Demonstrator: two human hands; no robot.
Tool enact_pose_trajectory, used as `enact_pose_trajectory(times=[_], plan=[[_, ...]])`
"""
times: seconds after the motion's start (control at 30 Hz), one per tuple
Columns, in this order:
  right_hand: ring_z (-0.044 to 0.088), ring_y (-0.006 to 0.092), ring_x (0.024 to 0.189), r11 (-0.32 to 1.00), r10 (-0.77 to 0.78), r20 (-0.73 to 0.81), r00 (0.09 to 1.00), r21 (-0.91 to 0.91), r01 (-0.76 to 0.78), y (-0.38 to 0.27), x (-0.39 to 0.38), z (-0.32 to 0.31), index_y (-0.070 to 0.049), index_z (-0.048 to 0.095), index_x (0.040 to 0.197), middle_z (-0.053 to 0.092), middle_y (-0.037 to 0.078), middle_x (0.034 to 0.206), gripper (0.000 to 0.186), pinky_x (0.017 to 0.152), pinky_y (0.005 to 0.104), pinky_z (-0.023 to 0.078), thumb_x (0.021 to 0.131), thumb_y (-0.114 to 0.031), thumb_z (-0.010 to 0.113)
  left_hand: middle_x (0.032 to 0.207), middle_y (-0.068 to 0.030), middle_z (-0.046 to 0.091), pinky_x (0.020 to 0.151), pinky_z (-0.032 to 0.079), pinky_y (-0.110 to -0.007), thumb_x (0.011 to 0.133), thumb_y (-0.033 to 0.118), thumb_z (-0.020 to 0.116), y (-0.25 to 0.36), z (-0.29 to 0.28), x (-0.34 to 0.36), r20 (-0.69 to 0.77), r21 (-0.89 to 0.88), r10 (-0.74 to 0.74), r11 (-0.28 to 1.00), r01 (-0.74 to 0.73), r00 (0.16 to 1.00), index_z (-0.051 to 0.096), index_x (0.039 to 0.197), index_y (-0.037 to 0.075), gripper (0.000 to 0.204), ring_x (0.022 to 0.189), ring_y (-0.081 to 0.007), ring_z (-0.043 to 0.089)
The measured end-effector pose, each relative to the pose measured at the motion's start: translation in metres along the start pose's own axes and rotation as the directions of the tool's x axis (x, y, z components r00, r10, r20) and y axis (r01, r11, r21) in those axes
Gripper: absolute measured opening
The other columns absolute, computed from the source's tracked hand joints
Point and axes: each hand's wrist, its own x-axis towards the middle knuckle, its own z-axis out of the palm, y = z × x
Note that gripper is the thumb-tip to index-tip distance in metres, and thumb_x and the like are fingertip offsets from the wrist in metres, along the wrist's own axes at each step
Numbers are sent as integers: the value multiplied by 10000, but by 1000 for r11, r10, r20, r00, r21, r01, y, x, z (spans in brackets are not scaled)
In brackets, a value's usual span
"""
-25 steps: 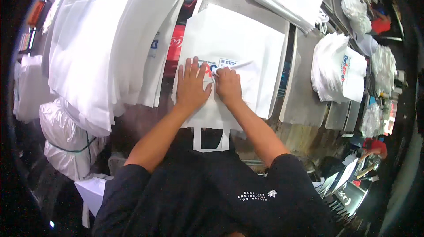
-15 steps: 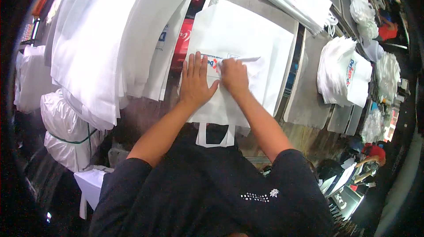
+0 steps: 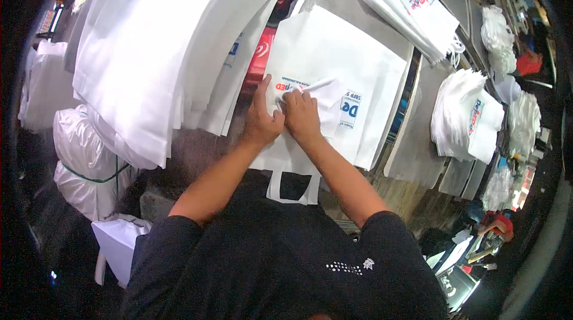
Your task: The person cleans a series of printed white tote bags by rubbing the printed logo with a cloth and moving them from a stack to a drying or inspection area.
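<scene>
A white fabric bag (image 3: 340,39) with printed lettering lies flat before me, its looped handle (image 3: 273,186) hanging over the near edge against my shirt. My right hand (image 3: 301,114) is closed on a crumpled white cloth (image 3: 328,98) and presses it onto the print; part of the cloth trails out to the right. Just left of it, my left hand (image 3: 261,122) rests at the bag's left side, one finger stretched along the edge and the thumb pointing toward the right hand. Its other fingers are partly hidden. Further white layers show under the bag's right side.
Large white sheets (image 3: 143,39) hang over the left side. Grey boards (image 3: 418,135) lie under and beside the bag. Stacks of printed white bags (image 3: 459,111) sit on the right, with another stack (image 3: 406,10) farther back. A tied white bundle (image 3: 89,171) stands lower left.
My left hand has gone from lying flat with fingers spread to a narrower pose, closer to the right hand. The right hand has moved slightly left and nearer with the cloth, uncovering more print.
</scene>
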Motion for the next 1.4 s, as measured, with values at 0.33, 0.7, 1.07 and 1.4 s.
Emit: enact_pose_trajectory(times=[0.33,0.7,1.07,1.4], plan=[[547,300,808,998,-57,-76,996,-6,56,7,32,13,-102,565,957,568,72,889,203,670,466,405,871,-284,594,1418,-258,383,1150,229,-450,702,63,489,-5,5,2,20,-31,83,996,-82,996,287,1414,-48,748,1333,-399,367],[567,323,950,938,225,-241,944,-209,-277,131,-35,-6,-58,617,1070,606,126,1072,250,796,463,441,896,-212,522,1502,-175,314,1140,131,-573,902,333,540,12,22,5,375,626,85,711,-320,923,392,1442,155,588,1419,-364,224],[562,302,897,898,395,-222,891,-112,-426,126,-63,-51,-95,577,967,597,100,931,193,739,463,434,889,-271,590,1469,-206,321,1106,174,-618,851,305,626,69,34,17,389,734,-156,648,-203,908,502,1347,139,538,1389,-403,240],[541,287,900,954,299,-52,953,-14,-300,108,-114,-52,-96,565,930,565,89,948,174,751,444,415,868,-258,581,1042,-122,540,821,431,-417,803,98,599,46,140,26,448,224,385,825,-518,807,564,992,53,198,972,-303,516]])
